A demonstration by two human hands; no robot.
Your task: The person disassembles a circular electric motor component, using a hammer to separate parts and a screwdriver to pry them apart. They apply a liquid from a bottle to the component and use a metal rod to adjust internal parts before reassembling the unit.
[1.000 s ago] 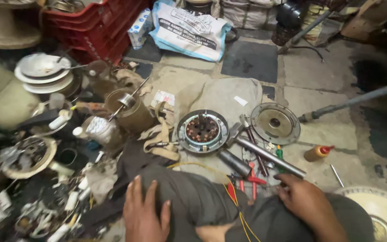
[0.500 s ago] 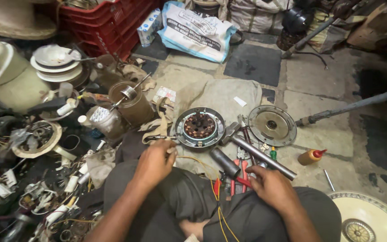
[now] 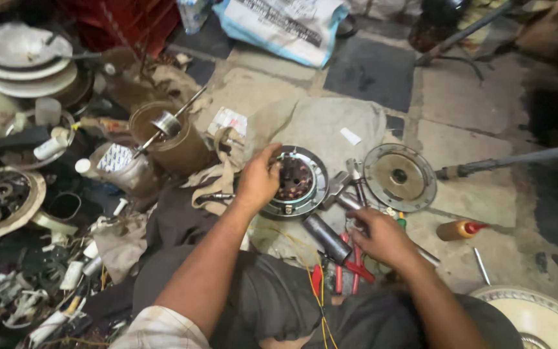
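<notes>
A round fan motor housing with copper windings lies on the stone floor in front of my knees. My left hand rests on its left rim, fingers curled over the edge. My right hand is lower right, closed around a metal tool among pliers with red handles. A dark cylindrical hammer head lies between my hands. A round metal cover plate sits right of the housing.
A brown can with a rod and rotor stands at left amid scrap parts, stacked white plates and wires. A small orange oil bottle lies right. A long pipe crosses the right side. A printed sack lies behind.
My left hand rose from my thigh to the motor housing's rim. My right hand shifted left onto the tools. The camera moved closer.
</notes>
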